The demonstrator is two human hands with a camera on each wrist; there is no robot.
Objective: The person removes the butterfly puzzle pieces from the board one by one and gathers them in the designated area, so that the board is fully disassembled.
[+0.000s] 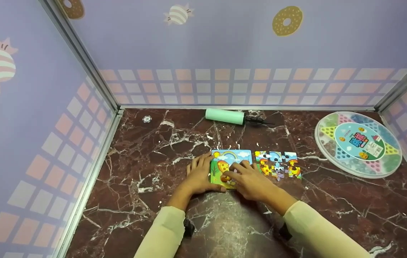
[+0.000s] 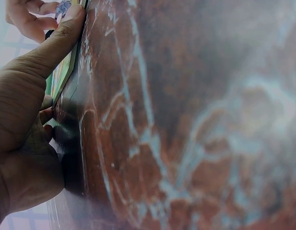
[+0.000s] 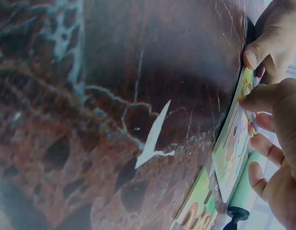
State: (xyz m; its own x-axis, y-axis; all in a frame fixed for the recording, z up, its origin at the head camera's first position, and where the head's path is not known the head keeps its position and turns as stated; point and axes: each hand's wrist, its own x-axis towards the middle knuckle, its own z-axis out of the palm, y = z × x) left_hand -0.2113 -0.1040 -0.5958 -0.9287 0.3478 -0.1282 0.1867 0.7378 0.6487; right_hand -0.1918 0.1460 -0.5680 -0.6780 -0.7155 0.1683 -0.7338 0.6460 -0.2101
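Observation:
A small colourful puzzle board [image 1: 231, 156] lies on the table, printed with a sun, a rainbow and a giraffe-like figure. My left hand [image 1: 200, 175] rests along its left side, fingers fairly straight, with the thumb [image 2: 66, 28] on the near edge. Above the board's lower middle, my right hand [image 1: 251, 180] bends its fingers and pinches a small puzzle piece [image 3: 253, 125], mostly hidden by the fingertips. Just right of the board, several loose puzzle pieces [image 1: 275, 156] lie in rows, some partly covered by the right hand in the head view.
Behind the board lies a mint-green cylinder [image 1: 225, 116] with a black end. A round, clear game box [image 1: 359, 145] stands at the right. One small round token [image 1: 147, 119] is at the back left. Patterned walls enclose the dark marbled table [image 1: 128, 200].

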